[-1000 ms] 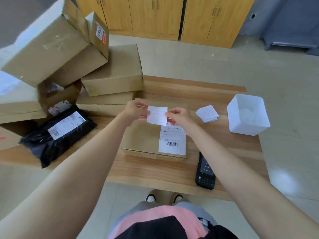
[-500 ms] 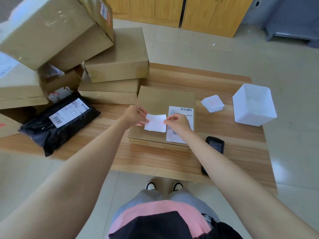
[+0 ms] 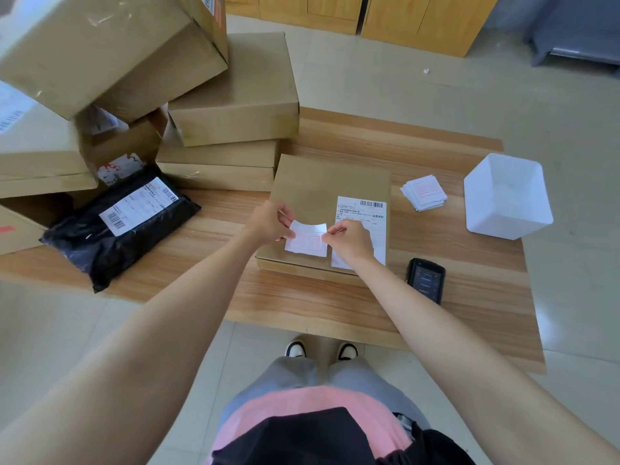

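Head view: the left hand (image 3: 268, 221) pinches the small red-printed label (image 3: 307, 241) at its 9 o'clock edge. The right hand (image 3: 350, 241) pinches the 3 o'clock edge, probably to keep it taut for sticking. The label sits low over the flat carton (image 3: 322, 186), at 9 o'clock of the shipping label (image 3: 367, 213). Spare labels (image 3: 424, 193) wait at the carton's 3 o'clock, within easy reach.

White sticker (image 3: 307, 242) with red print; brown box (image 3: 322, 196); black mailer bag (image 3: 117, 229); white bin (image 3: 506, 199).
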A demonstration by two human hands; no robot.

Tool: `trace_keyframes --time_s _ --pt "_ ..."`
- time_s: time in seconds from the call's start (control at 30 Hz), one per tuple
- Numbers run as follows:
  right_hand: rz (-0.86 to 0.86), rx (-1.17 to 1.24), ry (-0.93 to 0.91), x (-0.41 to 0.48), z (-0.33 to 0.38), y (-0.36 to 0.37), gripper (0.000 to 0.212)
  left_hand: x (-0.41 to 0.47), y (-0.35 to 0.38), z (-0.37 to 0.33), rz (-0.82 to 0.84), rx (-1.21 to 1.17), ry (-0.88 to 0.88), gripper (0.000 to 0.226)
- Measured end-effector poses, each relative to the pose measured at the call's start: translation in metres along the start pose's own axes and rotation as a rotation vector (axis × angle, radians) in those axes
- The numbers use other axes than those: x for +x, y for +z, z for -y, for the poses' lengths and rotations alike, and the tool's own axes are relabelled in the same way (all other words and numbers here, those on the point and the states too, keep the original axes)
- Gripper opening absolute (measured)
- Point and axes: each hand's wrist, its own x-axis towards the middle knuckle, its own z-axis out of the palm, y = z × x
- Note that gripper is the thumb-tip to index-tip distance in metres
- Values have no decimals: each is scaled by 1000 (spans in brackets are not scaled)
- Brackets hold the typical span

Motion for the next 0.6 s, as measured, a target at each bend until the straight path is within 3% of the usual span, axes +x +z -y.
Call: trace_keyframes --time_s 0.27,0.6 --pt "-41 -153 -42 -3 2 3 9 1 4 -5 -25 320 63 28" --pt "-54 -386 -88 -2 6 9 12 -7 19 -33 -157 941 -28 46"
